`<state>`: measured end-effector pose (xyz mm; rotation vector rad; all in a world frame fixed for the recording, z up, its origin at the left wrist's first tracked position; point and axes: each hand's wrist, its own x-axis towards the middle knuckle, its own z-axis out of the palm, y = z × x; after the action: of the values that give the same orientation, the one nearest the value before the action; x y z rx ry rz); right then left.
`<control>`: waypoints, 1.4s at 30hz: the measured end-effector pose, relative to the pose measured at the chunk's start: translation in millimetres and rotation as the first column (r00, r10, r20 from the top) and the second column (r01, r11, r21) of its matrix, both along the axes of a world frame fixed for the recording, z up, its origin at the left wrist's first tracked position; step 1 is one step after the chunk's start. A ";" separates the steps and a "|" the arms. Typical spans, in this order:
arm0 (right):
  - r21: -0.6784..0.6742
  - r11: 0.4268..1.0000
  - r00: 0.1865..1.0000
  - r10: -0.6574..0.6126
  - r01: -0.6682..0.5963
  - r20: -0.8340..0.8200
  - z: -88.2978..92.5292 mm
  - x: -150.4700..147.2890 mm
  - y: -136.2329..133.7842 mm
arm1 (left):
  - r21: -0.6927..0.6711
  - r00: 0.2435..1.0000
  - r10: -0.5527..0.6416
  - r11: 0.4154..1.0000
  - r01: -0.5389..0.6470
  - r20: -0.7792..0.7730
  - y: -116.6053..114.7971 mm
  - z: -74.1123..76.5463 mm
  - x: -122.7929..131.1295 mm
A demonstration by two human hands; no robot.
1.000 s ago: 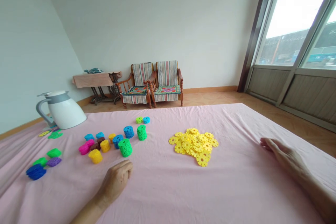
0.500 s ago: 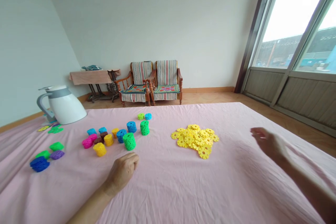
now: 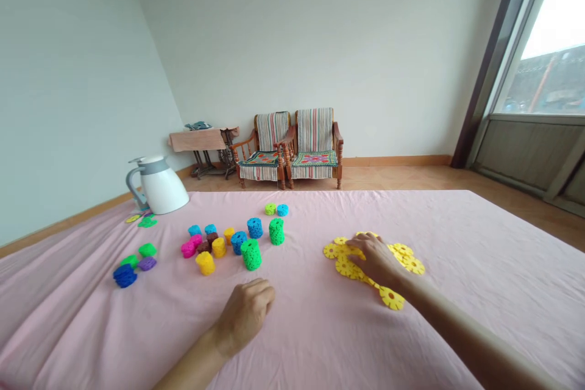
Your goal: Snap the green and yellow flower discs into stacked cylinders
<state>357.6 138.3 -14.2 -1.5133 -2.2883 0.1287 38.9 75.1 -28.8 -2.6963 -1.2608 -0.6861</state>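
Note:
My right hand (image 3: 372, 259) lies on top of a pile of flat yellow flower-shaped discs (image 3: 402, 253) on the pink cloth (image 3: 479, 268), fingers stretched out over them. My left hand (image 3: 247, 311) rests on the cloth as a loose fist, just in front of a green stack of discs (image 3: 251, 254). Nothing shows in the left hand. Behind it stand short stacks in several colours: yellow (image 3: 205, 262), blue (image 3: 255, 227), another green (image 3: 276, 231), pink (image 3: 187, 249).
A white jug (image 3: 159, 184) stands at the far left of the cloth. A dark blue stack (image 3: 125, 275), green and purple pieces (image 3: 147, 257) lie to the left. Two wooden chairs (image 3: 292, 146) and a small table (image 3: 201, 143) stand by the back wall.
My right hand has moved left from the right side of the cloth onto the yellow pile. The left hand has stayed closed in place. The view has shifted leftwards.

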 end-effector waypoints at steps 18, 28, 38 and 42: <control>-0.058 0.959 0.922 0.250 -0.278 -0.297 3.2 -95.9 -13.5 | -0.293 0.948 0.173 0.952 -0.091 0.266 9.7 -7.5 38.5; 0.032 0.989 0.987 0.143 -0.146 0.074 26.1 -139.5 49.5 | -0.416 0.928 0.224 0.905 -0.086 0.297 13.8 -7.6 38.0; 0.035 0.990 0.977 0.130 -0.138 0.169 30.9 -158.1 67.0 | -0.442 0.912 0.215 0.896 -0.041 0.349 11.7 -8.1 36.4; 0.045 0.989 0.975 0.131 -0.141 0.178 31.9 -160.2 66.2 | -0.448 0.910 0.217 0.893 -0.040 0.352 11.6 -7.9 36.2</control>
<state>197.4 204.6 17.7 -1.3879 -2.5109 -0.0329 75.1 86.7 -36.7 -2.8552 -1.8773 -1.0907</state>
